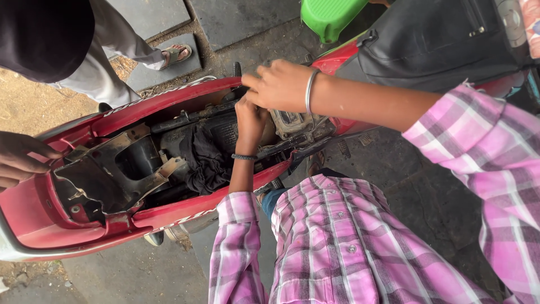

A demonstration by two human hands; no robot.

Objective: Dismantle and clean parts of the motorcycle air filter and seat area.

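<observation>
Hands met over the middle of the red motorbike (169, 217), seat off and its frame cavity laid open! The left hand (251, 119) came up from the near side, forearm rising out of a pink checked sleeve (235, 247), a dark band (243, 157) round the wrist, and it plunged into the opening; its fingers were curled out of sight down in the works, so whether they gripped anything could not be told. The right hand (279, 85) swung in from the right, arm stretched almost level across the bike, a silver bangle (309, 91) on the wrist, knuckles up and fingers bent together, tips pressed down at the far red edge of the body just above the left hand. The two hands touched or nearly so. Just right of them, tucked under the right wrist, sat a grey boxy part (291, 121), close beside the left hand's fingers. A black cloth (205, 160) lay bunched in the cavity just left of the left wrist, and further left stood a rusty metal bracket (121, 169). At the far-left edge, another person's hand (19, 160) rested on the tail, well apart from the action. A green plastic stool (329, 17) stood beyond the bike.
</observation>
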